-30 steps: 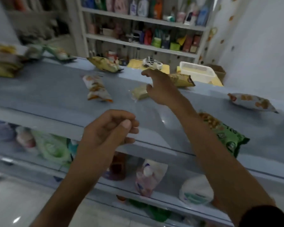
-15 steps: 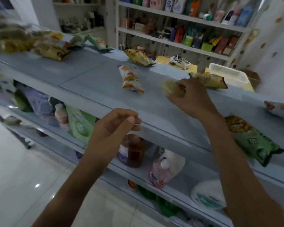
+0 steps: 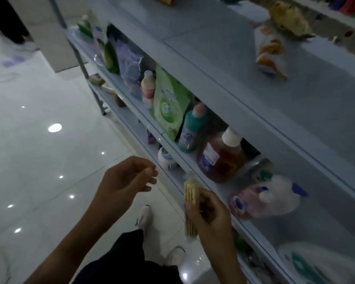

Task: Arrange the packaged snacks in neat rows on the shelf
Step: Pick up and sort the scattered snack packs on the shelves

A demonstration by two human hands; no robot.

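My right hand (image 3: 210, 217) grips a clear packet of pale yellow wafer biscuits (image 3: 190, 203), held upright below the level of the grey top shelf (image 3: 223, 44). My left hand (image 3: 124, 186) hovers beside it to the left with fingers loosely curled and nothing in it. On the top shelf lie an orange-and-white snack pack (image 3: 270, 51) and a yellow snack pack (image 3: 288, 19), both blurred. More packs at the shelf's far end are cut off by the frame.
The lower shelf (image 3: 172, 148) holds bottles and pouches: a green pouch (image 3: 168, 105), a teal bottle (image 3: 192, 130), an amber bottle (image 3: 221, 156). White tiled floor (image 3: 39, 160) stretches left. My white shoes (image 3: 143, 217) stand close to the shelf's foot.
My right hand lifted the wafer packet off the top shelf and brought it down toward my body. My view swung down and left. The left hand stayed about where it was.
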